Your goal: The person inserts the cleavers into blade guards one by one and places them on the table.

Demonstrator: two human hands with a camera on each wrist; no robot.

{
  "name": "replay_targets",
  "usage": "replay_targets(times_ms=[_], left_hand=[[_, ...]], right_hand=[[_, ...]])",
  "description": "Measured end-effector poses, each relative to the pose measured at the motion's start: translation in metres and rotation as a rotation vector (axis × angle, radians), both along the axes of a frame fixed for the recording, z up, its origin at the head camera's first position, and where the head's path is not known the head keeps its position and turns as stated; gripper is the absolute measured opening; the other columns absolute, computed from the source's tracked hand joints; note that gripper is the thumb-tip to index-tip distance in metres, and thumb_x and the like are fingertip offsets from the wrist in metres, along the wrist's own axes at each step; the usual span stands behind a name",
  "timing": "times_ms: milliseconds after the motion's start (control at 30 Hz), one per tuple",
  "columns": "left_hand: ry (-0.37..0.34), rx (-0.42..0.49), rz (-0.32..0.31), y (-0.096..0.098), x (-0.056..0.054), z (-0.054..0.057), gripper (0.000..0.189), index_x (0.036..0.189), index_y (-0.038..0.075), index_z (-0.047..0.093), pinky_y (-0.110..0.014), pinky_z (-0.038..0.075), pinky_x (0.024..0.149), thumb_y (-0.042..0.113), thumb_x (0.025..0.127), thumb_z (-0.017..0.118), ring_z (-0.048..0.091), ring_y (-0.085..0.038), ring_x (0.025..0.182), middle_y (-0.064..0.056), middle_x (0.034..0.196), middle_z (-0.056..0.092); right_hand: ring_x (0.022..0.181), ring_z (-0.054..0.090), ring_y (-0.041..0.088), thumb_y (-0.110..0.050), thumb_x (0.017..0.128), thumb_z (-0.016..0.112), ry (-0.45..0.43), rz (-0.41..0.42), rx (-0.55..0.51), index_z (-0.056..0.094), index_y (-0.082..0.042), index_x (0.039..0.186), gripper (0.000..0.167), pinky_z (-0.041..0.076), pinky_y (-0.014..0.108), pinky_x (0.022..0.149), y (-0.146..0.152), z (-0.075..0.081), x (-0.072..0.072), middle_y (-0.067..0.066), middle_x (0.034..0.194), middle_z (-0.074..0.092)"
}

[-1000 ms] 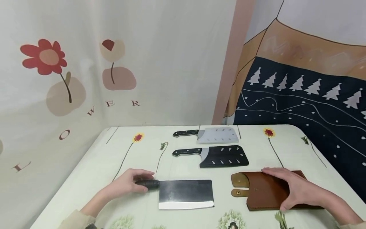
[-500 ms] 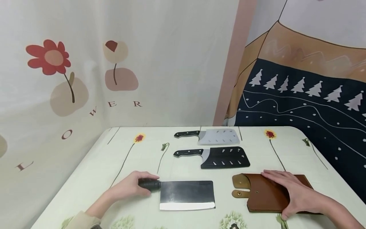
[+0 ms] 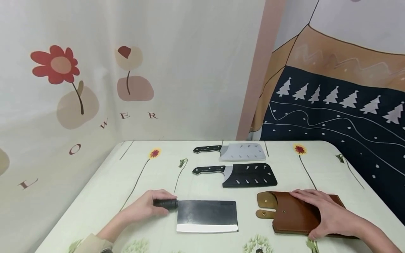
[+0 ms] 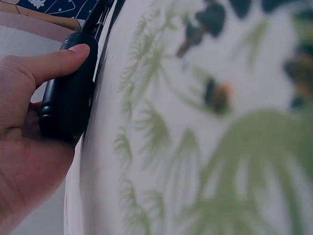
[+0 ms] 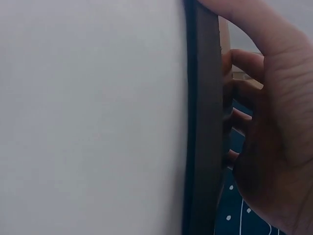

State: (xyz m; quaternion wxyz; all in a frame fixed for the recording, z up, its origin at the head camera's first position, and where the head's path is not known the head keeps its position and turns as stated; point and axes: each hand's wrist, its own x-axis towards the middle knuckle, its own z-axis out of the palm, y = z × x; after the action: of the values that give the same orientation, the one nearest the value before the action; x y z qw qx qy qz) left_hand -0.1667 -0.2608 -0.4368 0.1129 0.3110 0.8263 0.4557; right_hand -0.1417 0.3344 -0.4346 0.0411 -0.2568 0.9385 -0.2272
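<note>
A cleaver with a dark, broad blade [image 3: 206,214] and black handle [image 3: 167,203] lies flat, its bright edge towards me. My left hand [image 3: 147,206] holds the handle. In the left wrist view my thumb [image 4: 54,62] lies along that handle [image 4: 71,98]. At the right is a brown leather sheath [image 3: 294,218] with two tan flaps pointing left. My right hand [image 3: 329,214] spans it, fingers at the far side and thumb by the near edge. The right wrist view shows the sheath's dark edge [image 5: 205,122] close up, with bent fingertips against its face.
Two more cleavers with black riveted handles lie behind, one in a black slotted blade cover [image 3: 250,175], the other in a whitish cover [image 3: 243,152]. All rest on a flower-printed tablecloth [image 3: 202,191]. Printed curtains [image 3: 190,70] hang at the table's back.
My left hand has closed in a little on the cleaver handle. The right hand stays over the sheath, and the whole view has shifted slightly.
</note>
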Motion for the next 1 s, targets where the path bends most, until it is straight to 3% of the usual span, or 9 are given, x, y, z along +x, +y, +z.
replay_targets(times_ms=[300,533,700,1000], left_hand=[[-0.019,0.053,0.000,-0.002,-0.001,0.002,0.044,0.130,-0.001,0.069,-0.021,0.046,0.095,0.008,0.089,0.078,0.061,-0.011,0.114,-0.012,0.125,0.069],[0.001,0.087,0.008,0.002,-0.005,0.005,0.044,0.129,-0.006,0.068,-0.020,0.046,0.095,0.006,0.088,0.079,0.062,-0.012,0.113,-0.015,0.123,0.069],[-0.022,0.100,0.038,0.009,-0.010,0.011,0.046,0.131,-0.007,0.066,-0.022,0.047,0.094,0.006,0.088,0.078,0.062,-0.012,0.113,-0.016,0.126,0.068],[-0.050,0.096,0.119,0.020,-0.016,0.021,0.047,0.131,-0.004,0.067,-0.022,0.045,0.098,0.005,0.087,0.078,0.056,-0.039,0.126,-0.020,0.132,0.066]], right_hand=[[0.129,0.040,0.046,-0.054,0.057,0.096,-0.032,0.009,-0.004,0.049,-0.028,0.153,0.110,0.041,0.072,0.085,-0.007,0.007,-0.006,0.015,0.145,0.053],[0.129,0.040,0.045,-0.054,0.058,0.095,-0.017,0.019,-0.011,0.049,-0.028,0.153,0.109,0.039,0.074,0.086,-0.014,0.012,-0.012,0.015,0.146,0.054],[0.130,0.039,0.044,-0.052,0.057,0.096,0.012,0.037,-0.030,0.050,-0.027,0.153,0.109,0.040,0.073,0.087,-0.021,0.016,-0.015,0.012,0.147,0.053],[0.129,0.039,0.040,-0.053,0.056,0.095,0.061,0.059,-0.055,0.053,-0.027,0.151,0.107,0.040,0.072,0.087,-0.032,0.023,-0.014,0.009,0.146,0.054]])
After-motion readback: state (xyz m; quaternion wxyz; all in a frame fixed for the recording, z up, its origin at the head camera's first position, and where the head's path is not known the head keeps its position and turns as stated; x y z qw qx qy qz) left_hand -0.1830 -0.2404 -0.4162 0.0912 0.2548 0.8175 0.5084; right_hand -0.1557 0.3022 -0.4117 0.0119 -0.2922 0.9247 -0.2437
